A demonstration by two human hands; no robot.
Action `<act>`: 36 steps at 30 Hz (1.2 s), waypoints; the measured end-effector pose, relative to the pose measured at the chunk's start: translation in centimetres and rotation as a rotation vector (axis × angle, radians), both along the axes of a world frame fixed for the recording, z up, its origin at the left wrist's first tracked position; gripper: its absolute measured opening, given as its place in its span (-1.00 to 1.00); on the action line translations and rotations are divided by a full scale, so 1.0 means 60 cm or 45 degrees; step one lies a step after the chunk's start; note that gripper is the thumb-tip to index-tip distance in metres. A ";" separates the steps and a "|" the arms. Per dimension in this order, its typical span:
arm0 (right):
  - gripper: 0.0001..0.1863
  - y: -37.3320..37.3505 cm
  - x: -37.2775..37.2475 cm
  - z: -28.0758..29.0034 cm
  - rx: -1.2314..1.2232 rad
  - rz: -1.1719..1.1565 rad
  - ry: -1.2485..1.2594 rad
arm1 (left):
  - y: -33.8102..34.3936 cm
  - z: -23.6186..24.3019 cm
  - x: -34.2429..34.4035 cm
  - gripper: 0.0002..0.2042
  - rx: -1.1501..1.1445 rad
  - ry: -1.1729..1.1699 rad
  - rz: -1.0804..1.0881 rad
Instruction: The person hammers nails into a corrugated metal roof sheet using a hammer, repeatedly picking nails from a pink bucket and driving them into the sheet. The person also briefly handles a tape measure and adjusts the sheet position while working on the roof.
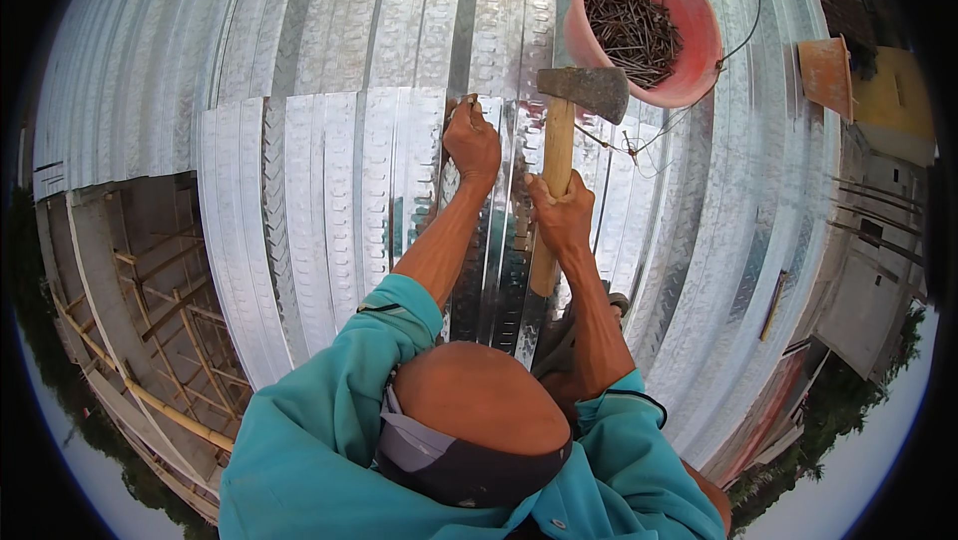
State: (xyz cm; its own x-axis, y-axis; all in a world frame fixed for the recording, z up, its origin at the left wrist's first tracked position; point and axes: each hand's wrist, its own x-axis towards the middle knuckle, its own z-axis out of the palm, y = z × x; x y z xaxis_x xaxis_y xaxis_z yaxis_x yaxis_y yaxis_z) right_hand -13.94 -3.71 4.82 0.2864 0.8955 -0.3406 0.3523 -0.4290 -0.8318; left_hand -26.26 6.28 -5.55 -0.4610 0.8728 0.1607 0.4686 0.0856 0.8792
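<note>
My left hand is closed in a pinch at the upper edge of a shiny ribbed metal sheet. A small dark tip, which looks like a nail, pokes out from its fingers. Wrapped round a wooden handle, my right hand grips a hammer. The heavy dark hammer head is raised beside my left hand, just below a pink bucket. Inside that bucket lie many loose nails.
Ribbed metal decking runs around and beyond the sheet. A loop of thin wire hangs near the bucket. On the left, the deck edge drops to bamboo scaffolding. An orange bucket stands at the right edge.
</note>
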 end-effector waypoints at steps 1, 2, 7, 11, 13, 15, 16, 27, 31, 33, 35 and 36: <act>-0.61 0.002 0.005 0.002 -0.022 0.045 -0.014 | 0.002 0.001 0.004 -0.81 -0.002 0.007 0.026; -0.60 0.006 0.010 0.004 -0.044 0.092 -0.027 | 0.005 0.002 0.008 -0.81 -0.003 0.014 0.054; -0.53 0.019 0.007 0.013 0.045 0.324 -0.166 | 0.013 -0.006 0.009 -0.80 -0.065 0.064 0.127; -0.44 0.040 0.002 0.016 -0.034 0.474 -0.178 | 0.008 -0.013 0.014 -0.80 0.019 0.106 0.096; -0.38 0.049 -0.001 0.023 -0.044 0.507 -0.189 | 0.007 -0.010 0.014 -0.79 -0.018 0.052 0.132; -0.36 0.051 -0.006 0.039 0.100 0.523 -0.209 | 0.002 -0.011 0.014 -0.78 -0.030 0.020 0.159; -0.34 0.053 -0.011 0.051 0.207 0.551 -0.212 | 0.004 -0.014 0.012 -0.78 -0.016 0.041 0.184; -0.36 0.081 -0.035 0.050 0.126 0.723 -0.353 | 0.008 -0.031 0.012 -0.79 -0.123 -0.099 0.203; -0.36 0.073 -0.048 0.090 0.757 0.403 -0.152 | 0.008 -0.029 0.017 -0.81 -0.020 0.067 0.217; -0.36 0.066 -0.024 0.026 0.555 0.636 -0.379 | 0.008 -0.011 0.025 -0.82 -0.089 0.043 0.229; -0.35 0.080 -0.006 0.020 0.178 0.855 -0.534 | 0.010 0.004 0.029 -0.82 -0.225 -0.092 0.201; -0.38 0.095 -0.018 0.047 0.119 0.882 -0.561 | 0.013 -0.013 0.021 -0.81 -0.099 -0.110 0.206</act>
State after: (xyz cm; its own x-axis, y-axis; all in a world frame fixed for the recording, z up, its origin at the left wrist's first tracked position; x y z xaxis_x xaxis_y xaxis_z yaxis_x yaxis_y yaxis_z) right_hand -15.00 2.01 7.64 -0.2511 0.9373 -0.2416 0.8137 0.0692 -0.5772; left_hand -25.01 7.07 -6.34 -0.6051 0.7946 0.0494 0.3664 0.2229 0.9034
